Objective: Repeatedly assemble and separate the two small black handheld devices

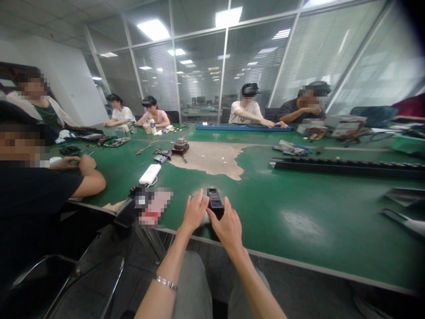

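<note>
Though boxy and hard-edged, the black device (215, 198) snug within the right hand (230, 227), left hand (193, 212) loosely wide alongside.

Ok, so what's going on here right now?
The person has both hands at a small black box on the green table: the left hand at its left side, the right hand at its right, thumb reaching its near end. How firmly they grip can't be told. A white box lies farther off to the left. Across the table, a co-worker has hands at a long blue bar.
</note>
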Motion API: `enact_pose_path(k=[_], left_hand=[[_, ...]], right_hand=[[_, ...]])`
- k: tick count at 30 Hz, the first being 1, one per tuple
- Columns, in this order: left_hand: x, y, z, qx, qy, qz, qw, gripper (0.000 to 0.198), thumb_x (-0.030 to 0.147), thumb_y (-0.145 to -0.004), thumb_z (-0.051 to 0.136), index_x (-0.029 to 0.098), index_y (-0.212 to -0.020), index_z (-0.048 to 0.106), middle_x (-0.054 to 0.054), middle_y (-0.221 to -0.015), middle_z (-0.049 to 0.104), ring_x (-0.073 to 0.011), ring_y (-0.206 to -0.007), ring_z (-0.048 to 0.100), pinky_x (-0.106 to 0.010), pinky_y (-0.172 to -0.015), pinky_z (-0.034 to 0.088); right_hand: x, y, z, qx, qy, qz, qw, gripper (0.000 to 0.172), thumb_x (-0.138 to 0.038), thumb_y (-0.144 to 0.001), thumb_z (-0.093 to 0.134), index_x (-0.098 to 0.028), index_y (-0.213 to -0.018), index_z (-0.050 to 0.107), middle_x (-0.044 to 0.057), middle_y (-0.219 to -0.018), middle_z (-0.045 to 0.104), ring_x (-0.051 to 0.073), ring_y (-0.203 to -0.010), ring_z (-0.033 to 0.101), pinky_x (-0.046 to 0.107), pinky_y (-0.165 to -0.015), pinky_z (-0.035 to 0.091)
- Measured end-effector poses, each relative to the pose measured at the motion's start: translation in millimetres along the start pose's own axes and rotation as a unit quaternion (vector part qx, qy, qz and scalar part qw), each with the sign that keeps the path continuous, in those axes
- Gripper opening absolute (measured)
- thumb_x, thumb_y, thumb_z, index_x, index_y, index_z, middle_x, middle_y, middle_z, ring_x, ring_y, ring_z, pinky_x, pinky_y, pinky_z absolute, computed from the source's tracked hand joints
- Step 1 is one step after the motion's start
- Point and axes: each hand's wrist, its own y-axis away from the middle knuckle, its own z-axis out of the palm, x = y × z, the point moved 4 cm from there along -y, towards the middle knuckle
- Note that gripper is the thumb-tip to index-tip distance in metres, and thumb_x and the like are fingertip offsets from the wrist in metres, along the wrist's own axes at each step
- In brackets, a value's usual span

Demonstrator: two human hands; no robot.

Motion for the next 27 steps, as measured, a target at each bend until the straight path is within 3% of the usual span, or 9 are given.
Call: enact_pose_path(k=[9,17,22,27], left_hand=[[-2.0,-1.2,1.8,0.004,0.008,0.002,1.0,0.063,0.057,-0.095,0.018,0.018,-0.143,0.033,-0.009,-0.147,0.038,-0.0178,-0.137,0.033,-0.042,-0.117,0.012],[-5.2,-2.2,3.5,0.004,0.03,-0.003,1.0,0.06,0.056,-0.096,0.018,0.021,-0.143,0.033,-0.007,-0.147,0.038,-0.0183,-0.138,0.032,-0.043,-0.117,0.012],[-5.2,-1.3,3.7,0.004,0.038,-0.002,0.999,0.062,0.057,-0.095,0.018,0.02,-0.143,0.033,-0.008,-0.148,0.037,-0.0185,-0.138,0.03,-0.042,-0.117,0.01],[-3.3,-0.3,2.2,0.006,0.041,0.0,0.999,0.064,0.058,-0.095,0.018,0.019,-0.143,0.032,-0.009,-0.146,0.039,-0.0189,-0.138,0.032,-0.043,-0.117,0.01]], right_hand=[[-7.0,-5.4,-5.6,-0.023,0.035,0.019,0.999,0.062,-0.052,-0.087,0.045,-0.01,-0.132,0.044,0.017,-0.107,0.064,0.026,-0.101,0.059,0.033,-0.084,0.041],[-18.2,-23.4,-30.4,0.043,-0.038,0.011,0.998,0.061,-0.053,-0.084,0.047,-0.012,-0.129,0.049,0.016,-0.112,0.064,0.026,-0.101,0.059,0.036,-0.086,0.042],[6.6,-33.7,-52.1,0.096,-0.075,0.04,0.992,0.064,-0.057,-0.082,0.047,-0.015,-0.13,0.049,0.014,-0.113,0.063,0.026,-0.1,0.06,0.037,-0.087,0.043],[47.7,-29.6,-51.5,0.093,-0.035,0.067,0.993,0.06,-0.055,-0.082,0.048,-0.016,-0.129,0.049,0.013,-0.113,0.063,0.026,-0.1,0.059,0.037,-0.086,0.043]])
